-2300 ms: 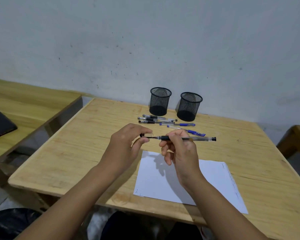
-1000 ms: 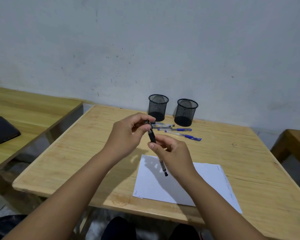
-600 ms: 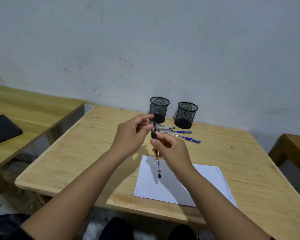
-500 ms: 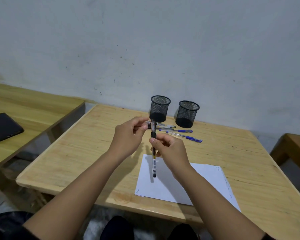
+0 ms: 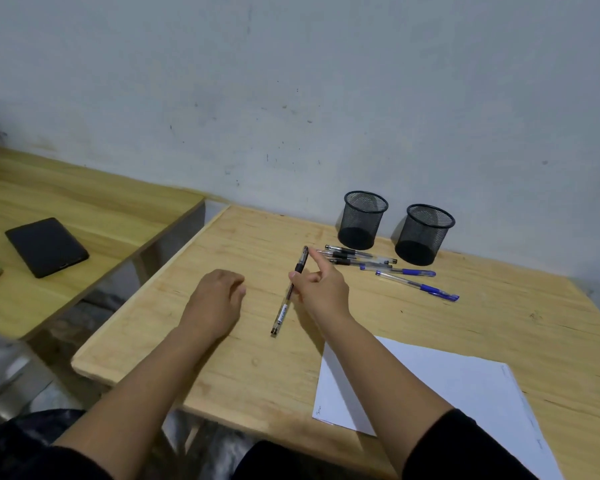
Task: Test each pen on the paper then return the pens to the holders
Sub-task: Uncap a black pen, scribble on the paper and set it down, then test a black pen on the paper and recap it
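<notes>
The wooden table (image 5: 499, 323) carries two black mesh holders (image 5: 363, 220) near the wall, a group of pens (image 5: 378, 263) lying just before them, and a white paper (image 5: 447, 386) at its near edge.

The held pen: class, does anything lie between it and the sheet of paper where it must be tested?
Nothing visible does. The right hand holds the black pen over bare table, with the paper nearer and to the right. The loose pens lie farther back, near the holders.
</notes>
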